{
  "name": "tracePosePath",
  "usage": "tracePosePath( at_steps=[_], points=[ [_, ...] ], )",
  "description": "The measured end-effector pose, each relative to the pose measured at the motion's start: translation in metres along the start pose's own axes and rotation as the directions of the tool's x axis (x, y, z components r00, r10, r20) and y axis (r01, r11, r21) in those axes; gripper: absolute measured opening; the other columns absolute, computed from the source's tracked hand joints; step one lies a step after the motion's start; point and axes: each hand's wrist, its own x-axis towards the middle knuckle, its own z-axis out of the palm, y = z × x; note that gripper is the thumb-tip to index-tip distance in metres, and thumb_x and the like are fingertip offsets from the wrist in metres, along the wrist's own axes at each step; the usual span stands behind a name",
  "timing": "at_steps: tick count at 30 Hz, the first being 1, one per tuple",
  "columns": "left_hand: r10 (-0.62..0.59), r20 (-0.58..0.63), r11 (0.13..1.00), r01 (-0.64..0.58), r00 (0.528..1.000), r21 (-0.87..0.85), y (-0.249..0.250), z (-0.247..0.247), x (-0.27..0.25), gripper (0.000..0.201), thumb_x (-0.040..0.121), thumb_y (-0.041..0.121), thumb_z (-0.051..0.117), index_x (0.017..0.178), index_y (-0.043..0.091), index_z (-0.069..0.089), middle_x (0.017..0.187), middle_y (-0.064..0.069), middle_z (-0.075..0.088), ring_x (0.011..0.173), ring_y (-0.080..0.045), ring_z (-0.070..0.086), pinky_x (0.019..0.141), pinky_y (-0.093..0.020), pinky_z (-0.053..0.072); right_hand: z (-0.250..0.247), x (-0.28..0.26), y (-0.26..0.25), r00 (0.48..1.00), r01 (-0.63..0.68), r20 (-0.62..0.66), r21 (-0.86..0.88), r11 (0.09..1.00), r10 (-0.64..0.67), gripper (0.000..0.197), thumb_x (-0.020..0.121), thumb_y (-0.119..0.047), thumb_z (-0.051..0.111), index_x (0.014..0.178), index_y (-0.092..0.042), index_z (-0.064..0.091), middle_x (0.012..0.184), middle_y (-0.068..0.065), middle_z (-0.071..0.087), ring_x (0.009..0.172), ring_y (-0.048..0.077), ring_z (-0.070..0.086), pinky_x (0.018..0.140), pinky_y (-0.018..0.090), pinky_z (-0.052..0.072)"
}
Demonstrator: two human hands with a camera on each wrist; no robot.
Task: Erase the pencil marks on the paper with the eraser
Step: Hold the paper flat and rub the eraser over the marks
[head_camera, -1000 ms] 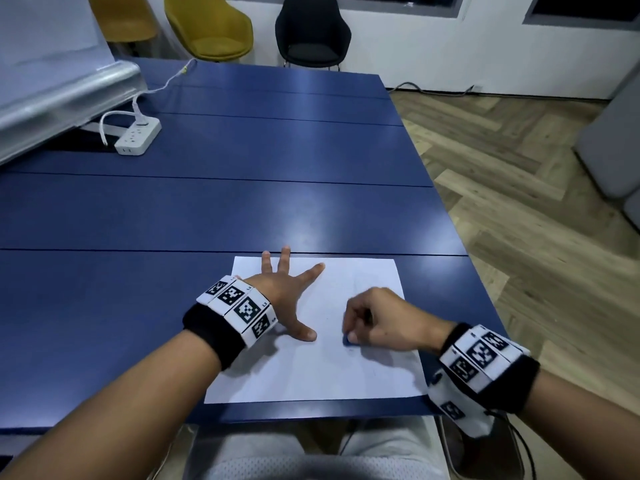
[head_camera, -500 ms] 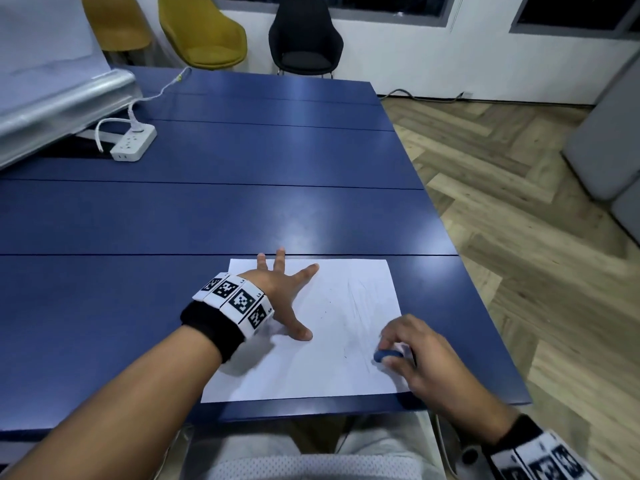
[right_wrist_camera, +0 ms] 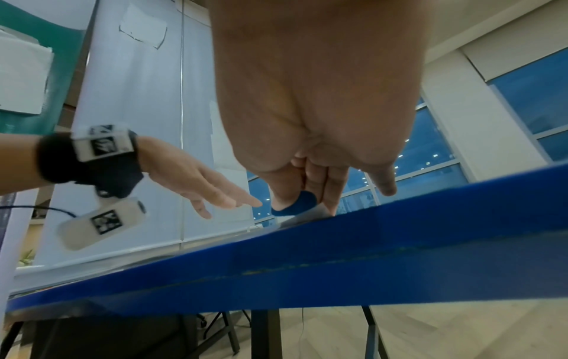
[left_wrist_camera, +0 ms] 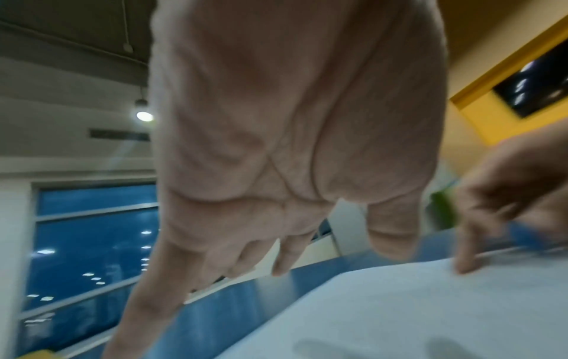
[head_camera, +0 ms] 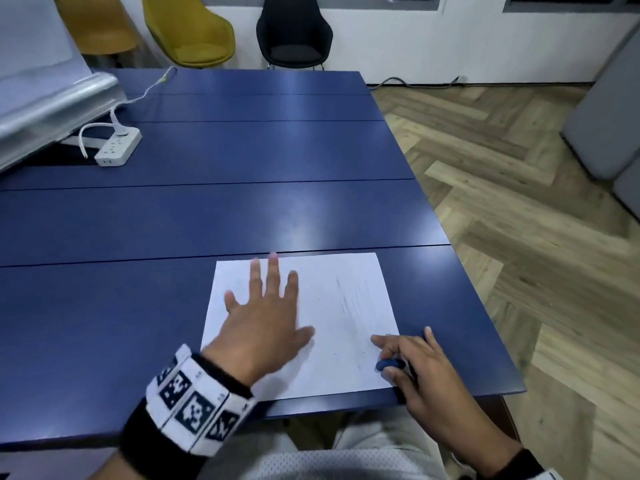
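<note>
Since 0.5 s ago the left hand (head_camera: 266, 327) has lifted off the paper (head_camera: 349, 306), fingers spread wide and straight, while the right hand (head_camera: 426, 379) still pinches the blue eraser (head_camera: 389, 364) at the sheet's near right corner, pencil marks (head_camera: 353, 299) remaining.

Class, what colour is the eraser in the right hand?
Blue eraser; clearest in the right wrist view.
</note>
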Motion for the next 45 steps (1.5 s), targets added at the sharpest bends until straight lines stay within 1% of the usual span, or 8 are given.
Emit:
tracePosePath(
  at_steps=[5, 14, 19, 23, 27, 35, 40, 45],
  points=[
    [0.213, -0.105, 0.975, -0.219, 0.971, -0.046, 0.070, 0.082, -0.025, 0.083, 0.095, 0.071, 0.012, 0.144, 0.017, 0.051, 0.155, -0.014, 0.037, 0.137, -0.039, 0.042, 0.097, -0.068, 0.034, 0.003, -0.004, 0.001, 0.999, 0.028, -0.042, 0.015, 0.999, -0.028, 0.036, 0.084, -0.014, 0.052, 0.098, -0.045, 0.043, 0.106, -0.028, 0.061, 0.107, -0.011, 0.054, 0.119, 0.014, -0.001],
    [0.159, -0.200, 0.984, -0.171, 0.967, -0.049, 0.043, 0.108, -0.028, 0.070, 0.099, 0.068, 0.024, 0.154, 0.026, 0.033, 0.163, -0.002, 0.024, 0.146, -0.030, 0.028, 0.106, -0.061, 0.019, 0.000, -0.007, 0.006, 0.999, 0.034, -0.041, 0.020, 0.999, -0.033, 0.045, 0.089, -0.015, 0.052, 0.123, -0.044, 0.050, 0.105, -0.021, 0.060, 0.112, -0.013, 0.053, 0.120, 0.018, -0.009],
    [-0.156, -0.139, 0.976, 0.130, 0.978, -0.175, 0.011, 0.097, -0.027, 0.110, 0.066, 0.078, -0.038, 0.153, 0.013, -0.021, 0.157, -0.009, -0.034, 0.147, -0.032, -0.024, 0.118, -0.061, -0.004, 0.003, -0.008, 0.005, 0.998, 0.038, -0.042, 0.014, 0.999, -0.037, 0.051, 0.093, -0.009, 0.058, 0.120, -0.049, 0.046, 0.105, -0.021, 0.062, 0.113, -0.019, 0.048, 0.120, 0.018, -0.010],
    [0.216, -0.133, 0.971, -0.226, 0.967, -0.072, 0.064, 0.106, -0.030, 0.090, 0.094, 0.075, 0.010, 0.152, 0.011, 0.034, 0.161, -0.013, 0.023, 0.149, -0.030, 0.017, 0.107, -0.058, 0.018, 0.006, -0.008, 0.007, 0.996, 0.050, -0.077, 0.010, 0.999, -0.049, 0.049, 0.086, -0.014, 0.055, 0.128, -0.039, 0.052, 0.109, -0.032, 0.057, 0.109, -0.021, 0.051, 0.118, 0.015, -0.007],
    [0.304, -0.194, 0.951, -0.310, 0.933, 0.002, 0.077, 0.109, -0.032, 0.081, 0.096, 0.072, 0.019, 0.147, 0.015, 0.046, 0.158, -0.005, 0.032, 0.145, -0.029, 0.032, 0.106, -0.057, 0.021, 0.005, -0.008, 0.009, 0.998, 0.026, -0.057, 0.017, 1.000, -0.025, 0.056, 0.087, -0.019, 0.052, 0.133, -0.047, 0.038, 0.108, -0.029, 0.058, 0.109, -0.018, 0.053, 0.120, 0.017, -0.007],
    [-0.202, -0.025, 0.951, 0.190, 0.979, -0.246, 0.018, 0.083, -0.028, 0.104, 0.063, 0.073, -0.034, 0.146, 0.011, -0.033, 0.152, -0.010, -0.043, 0.142, -0.029, -0.035, 0.117, -0.055, -0.015, 0.008, -0.010, 0.011, 0.998, 0.017, -0.069, 0.032, 0.999, -0.015, 0.042, 0.093, -0.018, 0.053, 0.123, -0.047, 0.049, 0.107, -0.027, 0.060, 0.129, -0.017, 0.039, 0.121, 0.022, -0.008],
    [0.203, -0.175, 0.975, -0.215, 0.963, -0.052, 0.081, 0.093, -0.016, 0.077, 0.098, 0.069, 0.015, 0.149, 0.019, 0.043, 0.157, -0.008, 0.036, 0.146, -0.031, 0.027, 0.106, -0.054, 0.020, 0.010, -0.011, 0.009, 0.995, 0.030, -0.099, 0.057, 0.998, -0.024, 0.039, 0.086, -0.014, 0.053, 0.118, -0.036, 0.056, 0.103, -0.031, 0.058, 0.106, -0.015, 0.056, 0.120, 0.020, -0.007],
    [0.195, -0.203, 0.977, -0.208, 0.960, -0.044, 0.064, 0.100, -0.012, 0.071, 0.101, 0.064, 0.017, 0.149, 0.020, 0.044, 0.159, -0.003, 0.033, 0.144, -0.032, 0.031, 0.107, -0.054, 0.019, 0.012, -0.010, 0.007, 0.993, 0.007, -0.119, 0.070, 0.998, 0.001, 0.045, 0.088, -0.018, 0.052, 0.128, -0.038, 0.053, 0.103, -0.019, 0.060, 0.107, -0.021, 0.052, 0.120, 0.021, -0.009]
  ],
)
